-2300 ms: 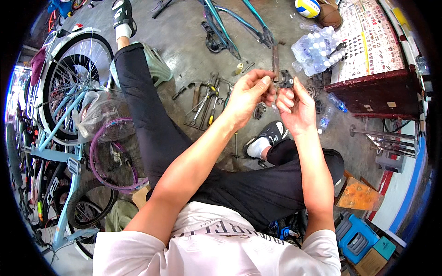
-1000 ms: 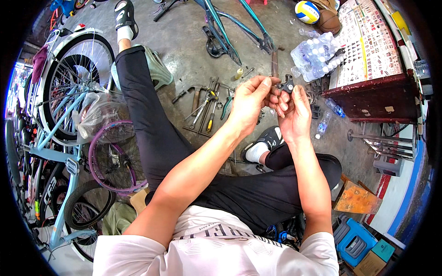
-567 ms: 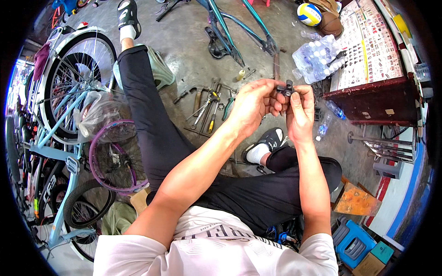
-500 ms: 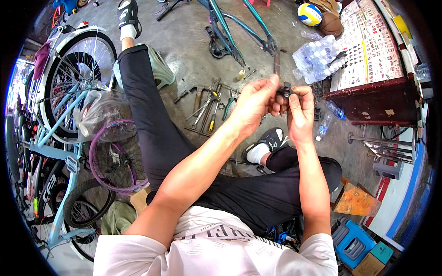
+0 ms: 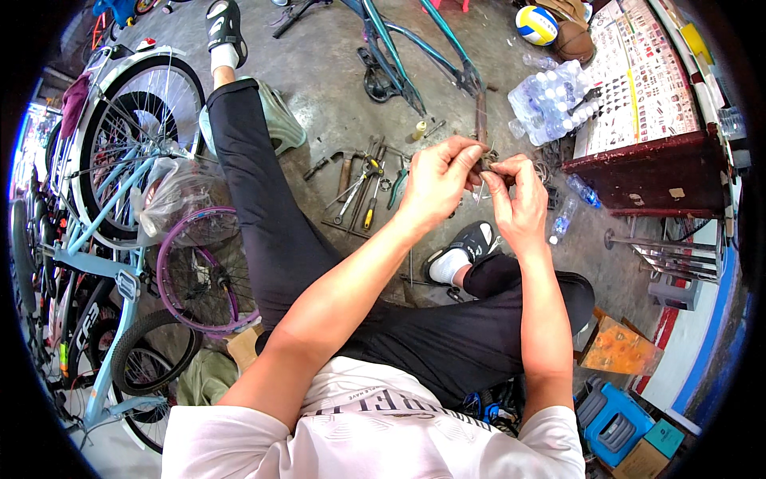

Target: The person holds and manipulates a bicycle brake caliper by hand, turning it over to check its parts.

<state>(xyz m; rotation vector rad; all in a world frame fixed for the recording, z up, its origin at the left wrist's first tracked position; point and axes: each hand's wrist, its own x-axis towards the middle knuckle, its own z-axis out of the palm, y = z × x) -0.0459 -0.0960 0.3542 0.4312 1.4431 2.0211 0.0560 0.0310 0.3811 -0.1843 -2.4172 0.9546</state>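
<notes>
My left hand point(image 5: 440, 180) and my right hand point(image 5: 523, 201) meet in front of me above the floor, fingertips pinched close together. Between them is something small and dark, mostly covered by the fingers. A thin pale strand point(image 5: 480, 190) shows below the fingertips; whether it belongs to the held thing I cannot tell. Just beyond my hands a brown tube point(image 5: 481, 116) reaches toward a teal bicycle frame point(image 5: 384, 48). Left of my left hand, hand tools lie on the floor, among them a hammer point(image 5: 345, 174), a yellow-handled screwdriver point(image 5: 369, 217) and green-handled pliers point(image 5: 396, 190).
Several bicycles crowd the left side, with a purple wheel rim point(image 5: 163, 275) and a pale green stool point(image 5: 279, 120) nearby. At the right are a pack of bottles point(image 5: 550, 100), a dark red cabinet point(image 5: 650, 180), and a blue case point(image 5: 614, 423). Two balls lie far right.
My fingers have shifted around the small part. Its black body showed between both hands before and is now mostly hidden. My left hand has turned more knuckles-up.
</notes>
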